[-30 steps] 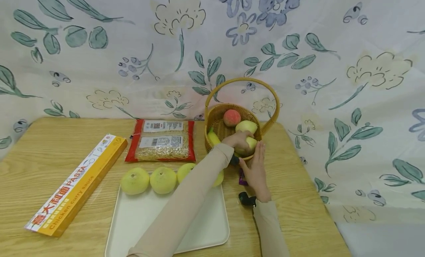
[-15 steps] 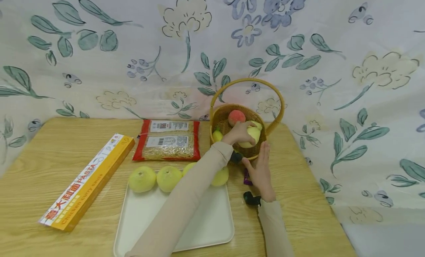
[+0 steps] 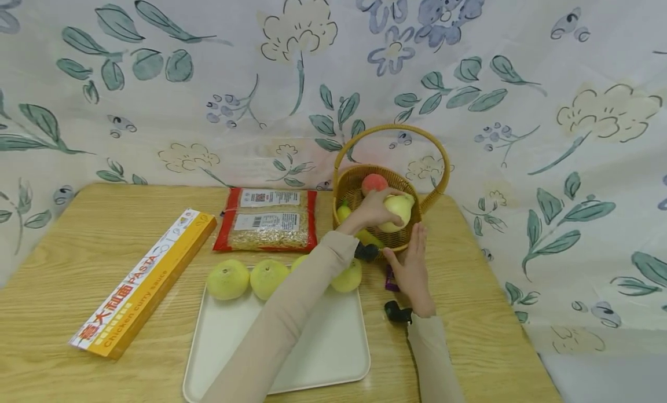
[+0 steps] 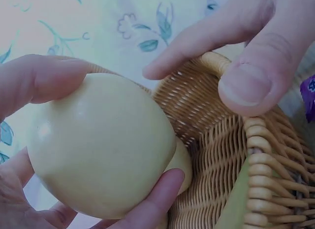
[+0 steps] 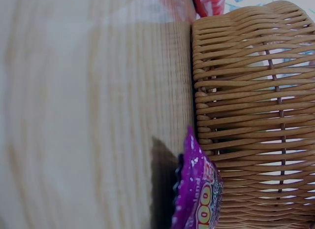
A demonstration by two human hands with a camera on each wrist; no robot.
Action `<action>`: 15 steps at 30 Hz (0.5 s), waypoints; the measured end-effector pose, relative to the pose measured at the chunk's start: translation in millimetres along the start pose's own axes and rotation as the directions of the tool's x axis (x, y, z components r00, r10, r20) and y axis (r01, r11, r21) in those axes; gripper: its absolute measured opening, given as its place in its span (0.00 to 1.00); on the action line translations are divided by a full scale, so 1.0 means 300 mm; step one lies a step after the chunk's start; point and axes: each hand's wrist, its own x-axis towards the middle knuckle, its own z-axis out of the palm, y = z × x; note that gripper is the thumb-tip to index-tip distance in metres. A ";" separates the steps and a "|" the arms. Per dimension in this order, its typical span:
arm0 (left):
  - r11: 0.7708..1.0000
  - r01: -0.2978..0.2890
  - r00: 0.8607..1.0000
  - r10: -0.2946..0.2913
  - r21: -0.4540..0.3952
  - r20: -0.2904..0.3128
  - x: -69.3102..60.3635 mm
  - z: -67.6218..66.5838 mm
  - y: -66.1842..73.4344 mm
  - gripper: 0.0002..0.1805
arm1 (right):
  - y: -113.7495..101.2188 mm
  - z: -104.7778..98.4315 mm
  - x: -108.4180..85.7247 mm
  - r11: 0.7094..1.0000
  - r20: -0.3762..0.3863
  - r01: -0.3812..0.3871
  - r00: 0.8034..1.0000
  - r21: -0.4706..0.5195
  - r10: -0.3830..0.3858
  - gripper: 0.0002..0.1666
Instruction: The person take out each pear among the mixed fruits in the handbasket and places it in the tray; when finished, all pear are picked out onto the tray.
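In the head view, my left hand [image 3: 371, 211] grips a smooth, pale yellow-green round fruit [image 4: 103, 145] inside the wicker basket [image 3: 341, 177]. The left wrist view shows the thumb on top of the fruit and fingers curled round below. Behind it a similar pale fruit [image 4: 181, 165] partly shows. My right hand [image 3: 414, 275] lies at the basket's near right rim, its fingers straight and thumb spread. A red peach-like fruit [image 3: 374, 183], a yellow fruit with a green tip [image 3: 344, 212] and a long yellow-green item [image 3: 369, 238] are also in the basket.
Several yellow round fruits [image 3: 227, 279] line the far edge of a white tray [image 3: 245, 362]. Behind lies a red-edged clear bag [image 3: 266, 220]; left, an orange pasta box [image 3: 146, 284]. A purple wrapped packet [image 5: 199, 194] sits against the basket. The basket's tall handle [image 3: 398, 127] arches above.
My left hand has lifted the pale fruit slightly up and to the right within the basket, uncovering the yellow-green item below. My right hand stays at the rim. The head view has shifted a little.
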 end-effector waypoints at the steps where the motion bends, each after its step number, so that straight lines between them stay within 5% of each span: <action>1: 1.000 -0.002 1.000 0.002 0.000 -0.004 -0.004 -0.002 -0.002 0.38 | 0.001 0.001 0.001 1.000 0.000 -0.001 1.000 -0.001 0.001 0.56; 8: 0.999 -0.021 1.000 0.020 -0.042 -0.025 -0.046 -0.016 -0.013 0.38 | 0.004 0.005 -0.004 1.000 0.007 -0.018 1.000 0.009 0.018 0.56; 15: 0.989 -0.114 0.993 0.109 -0.094 -0.051 -0.131 -0.042 0.010 0.39 | -0.001 0.000 -0.001 1.000 0.010 -0.010 1.000 0.003 0.010 0.56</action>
